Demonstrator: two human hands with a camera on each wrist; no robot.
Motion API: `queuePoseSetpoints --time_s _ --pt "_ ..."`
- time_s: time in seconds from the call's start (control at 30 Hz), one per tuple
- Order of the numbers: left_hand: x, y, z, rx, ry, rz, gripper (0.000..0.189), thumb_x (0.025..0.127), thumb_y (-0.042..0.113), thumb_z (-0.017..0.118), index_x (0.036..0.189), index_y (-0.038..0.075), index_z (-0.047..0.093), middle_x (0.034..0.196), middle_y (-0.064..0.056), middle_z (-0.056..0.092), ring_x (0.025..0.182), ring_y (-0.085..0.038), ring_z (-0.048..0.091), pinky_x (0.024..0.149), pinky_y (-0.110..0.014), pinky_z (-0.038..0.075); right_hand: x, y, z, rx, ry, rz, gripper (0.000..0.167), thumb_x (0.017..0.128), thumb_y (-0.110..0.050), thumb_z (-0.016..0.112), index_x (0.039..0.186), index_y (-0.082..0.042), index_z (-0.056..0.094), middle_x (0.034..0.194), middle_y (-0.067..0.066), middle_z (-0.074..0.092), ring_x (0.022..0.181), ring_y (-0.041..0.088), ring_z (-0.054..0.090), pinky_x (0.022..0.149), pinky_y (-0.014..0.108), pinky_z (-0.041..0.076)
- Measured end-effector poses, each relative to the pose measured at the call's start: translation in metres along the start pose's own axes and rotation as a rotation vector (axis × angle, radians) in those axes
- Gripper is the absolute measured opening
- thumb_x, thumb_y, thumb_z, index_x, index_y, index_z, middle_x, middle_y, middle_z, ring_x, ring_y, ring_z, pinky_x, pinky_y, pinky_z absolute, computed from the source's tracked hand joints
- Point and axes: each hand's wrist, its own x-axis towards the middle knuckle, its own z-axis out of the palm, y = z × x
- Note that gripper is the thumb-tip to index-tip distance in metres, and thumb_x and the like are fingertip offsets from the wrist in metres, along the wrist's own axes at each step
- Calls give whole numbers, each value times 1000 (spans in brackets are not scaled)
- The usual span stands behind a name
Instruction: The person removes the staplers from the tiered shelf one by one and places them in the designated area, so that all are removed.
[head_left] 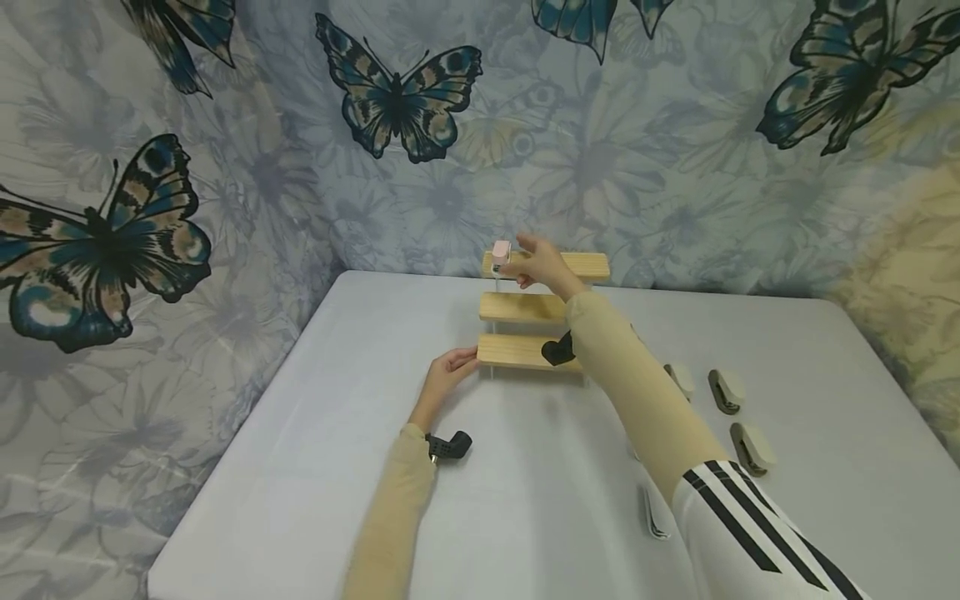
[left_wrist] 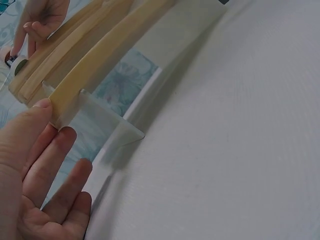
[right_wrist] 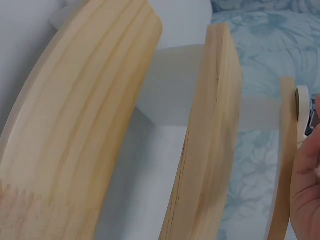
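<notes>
A three-step wooden display rack (head_left: 517,307) on clear supports stands near the back of the table. My left hand (head_left: 450,371) pinches the left end of its lowest board (left_wrist: 75,80), thumb on top and fingertips underneath. At the left end of the top board is a small pink-topped stapler (head_left: 501,252). My right hand (head_left: 546,265) is beside this stapler, with a finger reaching to it and the others loosely bent. Only a pale side and dark metal parts of the stapler (right_wrist: 303,112) show in the right wrist view.
Pale staplers (head_left: 726,392) lie on the right side of the white table (head_left: 300,467), one partly behind the right sleeve. A metal-edged item (head_left: 652,515) lies nearer the front, also partly hidden by that sleeve. The butterfly-patterned wall (head_left: 450,200) rises behind the rack.
</notes>
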Motion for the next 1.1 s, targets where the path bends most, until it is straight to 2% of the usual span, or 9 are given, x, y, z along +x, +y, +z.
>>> queuePoseSetpoints --time_s 0.1,0.23,0.5,0.73,1.0,1.1 --pt "-5 9 5 9 -15 11 31 85 2 60 111 -14 54 113 -25 54 102 -31 54 86 -32 44 2 2 2 13 -14 11 85 76 -8 72 142 -6 19 145 12 21 47 10 53 55 24 51" --pt "-7 15 7 32 -19 20 30 86 1 58 111 -15 53 113 -25 54 102 -29 55 85 -31 44 4 2 4 -6 -20 10 87 76 -7 71 143 -7 16 145 12 19 48 10 54 55 24 51" --pt "-4 16 4 40 -32 20 32 87 6 59 113 -12 53 114 -23 54 102 -29 55 85 -29 44 3 1 7 18 -20 -64 72 79 -5 68 140 -11 30 138 17 33 46 11 53 51 24 51" --pt "-4 11 3 13 -29 28 32 86 5 59 112 -13 53 113 -24 55 101 -30 55 84 -32 46 2 1 10 -64 -10 -74 66 81 -7 66 139 -10 33 130 18 42 46 11 53 50 25 51" --pt "3 -14 -1 10 4 30 36 84 15 64 111 -7 57 111 -16 59 98 -21 58 83 -29 46 1 4 9 -138 -34 -129 64 80 -10 68 136 -8 36 133 17 40 44 13 51 47 28 50" --pt "0 -2 1 20 -5 32 34 85 11 62 111 -10 55 112 -20 57 99 -25 57 83 -30 46 -5 3 6 -157 -39 -148 62 80 -10 68 135 -7 38 134 19 38 44 14 51 47 27 49"
